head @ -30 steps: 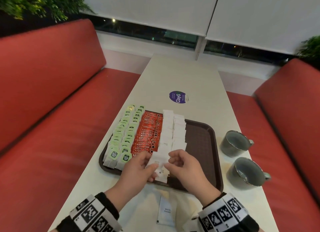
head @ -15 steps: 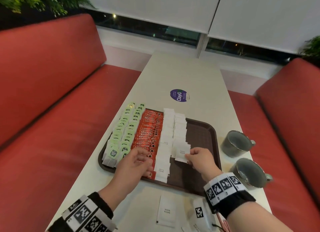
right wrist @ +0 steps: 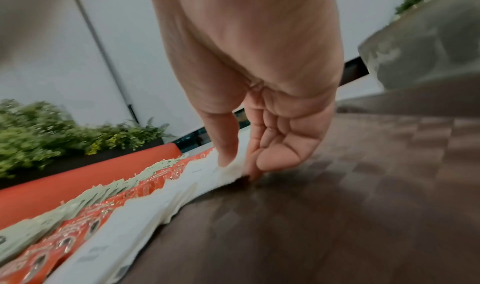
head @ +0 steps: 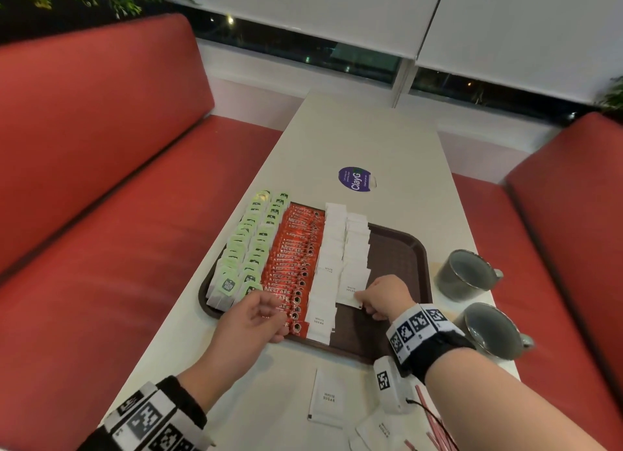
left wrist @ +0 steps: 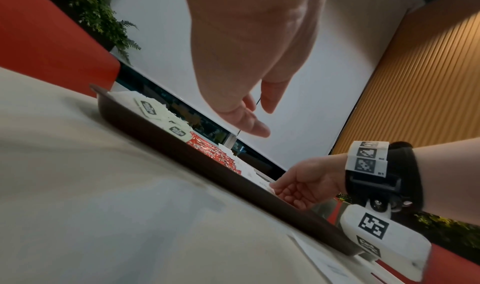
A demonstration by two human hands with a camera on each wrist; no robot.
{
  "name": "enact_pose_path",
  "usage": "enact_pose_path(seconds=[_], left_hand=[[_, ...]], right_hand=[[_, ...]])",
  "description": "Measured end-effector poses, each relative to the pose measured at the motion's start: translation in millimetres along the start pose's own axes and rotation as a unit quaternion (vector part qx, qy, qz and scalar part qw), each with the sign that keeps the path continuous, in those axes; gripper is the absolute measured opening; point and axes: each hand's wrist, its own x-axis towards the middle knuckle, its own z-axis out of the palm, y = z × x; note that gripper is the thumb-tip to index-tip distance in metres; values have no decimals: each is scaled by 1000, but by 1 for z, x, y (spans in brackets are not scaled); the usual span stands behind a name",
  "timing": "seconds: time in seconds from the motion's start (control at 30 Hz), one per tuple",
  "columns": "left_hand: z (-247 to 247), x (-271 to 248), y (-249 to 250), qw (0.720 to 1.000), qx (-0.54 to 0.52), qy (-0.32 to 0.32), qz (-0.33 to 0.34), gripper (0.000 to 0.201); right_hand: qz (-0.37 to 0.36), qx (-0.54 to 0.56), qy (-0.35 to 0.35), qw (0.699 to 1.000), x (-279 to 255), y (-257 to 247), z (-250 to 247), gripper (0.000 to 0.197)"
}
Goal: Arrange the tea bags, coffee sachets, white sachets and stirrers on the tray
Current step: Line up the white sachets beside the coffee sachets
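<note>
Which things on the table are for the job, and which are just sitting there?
For the job:
- tray
- green tea bags
- red coffee sachets
- white sachets in rows
- sachet the right hand pinches
- loose white sachets
- stirrers

Just sitting there:
- two grey cups
- purple sticker

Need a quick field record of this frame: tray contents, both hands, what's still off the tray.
tray: brown plastic tray, right part bare
rows, left to right: green tea bags, red coffee sachets, white sugar sachets
right hand: pinches near sachet of second white row
left hand: open, over tray's near edge
off tray: white sachets, red stirrers
beside tray: two grey mugs
</note>
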Motion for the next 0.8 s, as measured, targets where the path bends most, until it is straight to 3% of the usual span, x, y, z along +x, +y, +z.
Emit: enact_pose_path(seconds=[0.1, 0.2, 0.33, 0.47, 0.57, 0.63, 0.8], left_hand=[[-1, -2, 0, 1000, 13, -7, 9, 12], [0, -6, -1, 999, 43, -24, 15, 9], [9, -15, -10, 984, 165, -62, 35, 8], [30, -27, -19, 923, 353, -134, 75, 4], [50, -31, -28, 839, 499, -189, 107, 32], [61, -32, -30, 799, 552, -206, 125, 42], [73, -32, -30, 759, 603, -212, 119, 43]], right_hand=[[-64, -24, 48, 997, -20, 3, -10, 28], [-115, 40, 56, 991, -53, 19, -22, 22], [-141, 58, 56, 987, -103, 59, -36, 18], [-139, -18, 56, 989, -129, 103, -29, 11], [-129, -136, 29, 982, -132, 126, -8, 28], [-124, -189, 41, 973, -133, 132, 6, 43], [-111, -333, 45, 935, -137, 128, 30, 54]])
